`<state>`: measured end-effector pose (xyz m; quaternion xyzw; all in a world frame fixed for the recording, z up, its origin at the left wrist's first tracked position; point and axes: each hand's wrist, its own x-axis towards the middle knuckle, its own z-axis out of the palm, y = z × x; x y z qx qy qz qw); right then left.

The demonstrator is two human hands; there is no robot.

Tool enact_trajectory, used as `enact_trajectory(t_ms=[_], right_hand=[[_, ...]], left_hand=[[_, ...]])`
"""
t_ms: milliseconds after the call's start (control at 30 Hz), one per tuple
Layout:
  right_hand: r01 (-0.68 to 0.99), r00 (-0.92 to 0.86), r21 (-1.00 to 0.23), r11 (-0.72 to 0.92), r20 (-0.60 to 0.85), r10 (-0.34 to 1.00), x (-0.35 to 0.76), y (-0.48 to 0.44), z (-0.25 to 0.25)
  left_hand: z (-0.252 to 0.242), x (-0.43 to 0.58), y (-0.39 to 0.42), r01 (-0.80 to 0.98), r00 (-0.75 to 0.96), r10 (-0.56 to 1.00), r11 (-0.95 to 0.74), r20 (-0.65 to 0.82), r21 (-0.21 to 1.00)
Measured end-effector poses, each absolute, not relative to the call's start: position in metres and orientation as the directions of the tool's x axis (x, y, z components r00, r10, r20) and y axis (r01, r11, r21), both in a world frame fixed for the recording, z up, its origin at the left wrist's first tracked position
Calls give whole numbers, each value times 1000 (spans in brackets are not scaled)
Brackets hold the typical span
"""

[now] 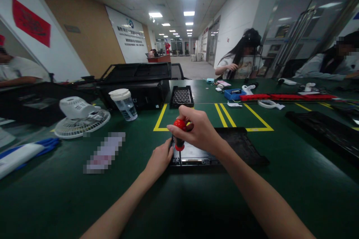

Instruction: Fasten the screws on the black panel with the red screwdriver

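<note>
The screwdriver stands nearly upright over the near-left corner of the black panel, the right hand wrapped around its handle. At eight o'clock from it, the left hand touches the panel's edge, gripping or just pressing, I can't tell. A tilted shaft or loose bracing could let the tip skid. The green table carries a tray at twelve, a cup at ten; a seated person is at one in a long, lit office.
</note>
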<state>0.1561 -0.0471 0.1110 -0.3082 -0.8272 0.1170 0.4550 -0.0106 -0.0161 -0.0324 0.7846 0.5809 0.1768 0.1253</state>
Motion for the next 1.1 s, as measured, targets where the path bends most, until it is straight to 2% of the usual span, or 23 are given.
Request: enact_trajectory(t_ms=[533, 767, 1100], right_hand=[[593, -289, -339, 730, 757, 586, 144, -56, 107], [668, -188, -356, 654, 769, 611, 141, -56, 103], [666, -126, -395, 633, 777, 617, 141, -55, 99]], left_hand=[[-27, -8, -19, 878, 246, 963, -270, 112, 394], [-30, -9, -17, 873, 255, 957, -288, 135, 393], [-29, -9, -19, 868, 253, 960, -281, 123, 409]])
